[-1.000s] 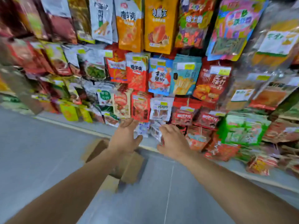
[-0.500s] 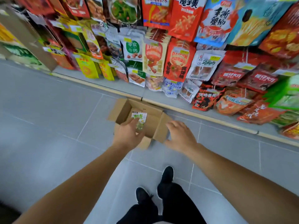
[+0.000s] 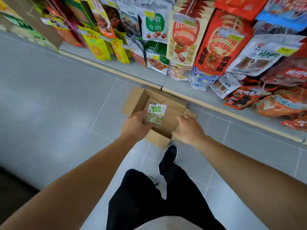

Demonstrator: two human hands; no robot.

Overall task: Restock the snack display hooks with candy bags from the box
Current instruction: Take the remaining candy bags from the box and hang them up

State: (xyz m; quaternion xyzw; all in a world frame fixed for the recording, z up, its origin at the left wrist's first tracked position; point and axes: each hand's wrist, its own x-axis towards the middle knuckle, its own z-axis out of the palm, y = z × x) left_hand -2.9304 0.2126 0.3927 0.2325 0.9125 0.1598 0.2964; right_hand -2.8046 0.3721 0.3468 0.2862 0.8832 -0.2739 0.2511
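Candy bag point(image 3: 155, 114): small clear pouch, white header card with green lettering, green-yellow wrapped sweets showing through; lying inside the box at its 10 o'clock corner. Left hand point(image 3: 135, 126) at the bag's 8 o'clock, fingers on its lower edge; actual grip cannot be told. Right hand point(image 3: 189, 128) at 3 o'clock, fingers relaxed, over the flap. Cardboard box point(image 3: 171, 103): open, on grey floor tiles point(image 3: 58, 100). Hanging snack packets point(image 3: 182, 35) at 12 o'clock

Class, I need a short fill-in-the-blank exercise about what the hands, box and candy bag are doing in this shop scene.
1. The left hand touches a ____ bag of green sweets.
2. The cardboard box sits on the ____.
3. The right hand holds ____.
4. The snack packets hang ____ the box.

Missing words: candy; floor; nothing; above
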